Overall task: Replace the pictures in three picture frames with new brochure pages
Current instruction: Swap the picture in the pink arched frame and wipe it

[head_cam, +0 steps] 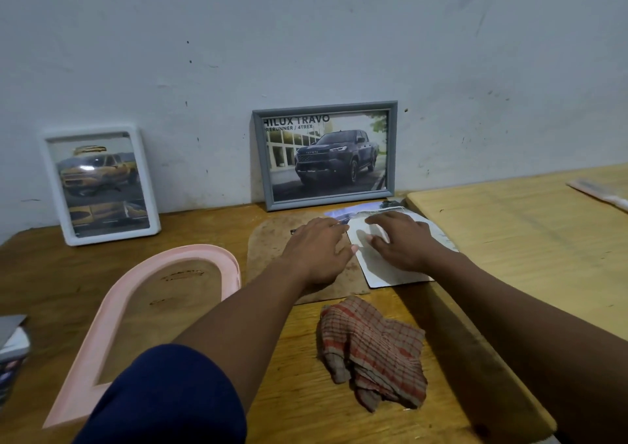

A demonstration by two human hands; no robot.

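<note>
A grey frame (326, 202) with a dark pickup picture leans on the wall. A white frame (149, 188) with a yellow car picture leans at the left. A pink arched frame (102, 335) lies empty on the table. Beside it lies a brown arched backing board (268, 239). A white brochure page (390, 273) lies to the right of the board, over other pages. My left hand (317, 250) rests on the board at the page's left edge. My right hand (399, 239) presses flat on the page with spread fingers.
A checked cloth (373, 352) lies crumpled near the front. A lighter wooden table (526, 226) adjoins at the right, with a plastic sleeve (601, 192) at its far edge. A stack of brochures (12, 345) sits at the left edge. The wall stands close behind.
</note>
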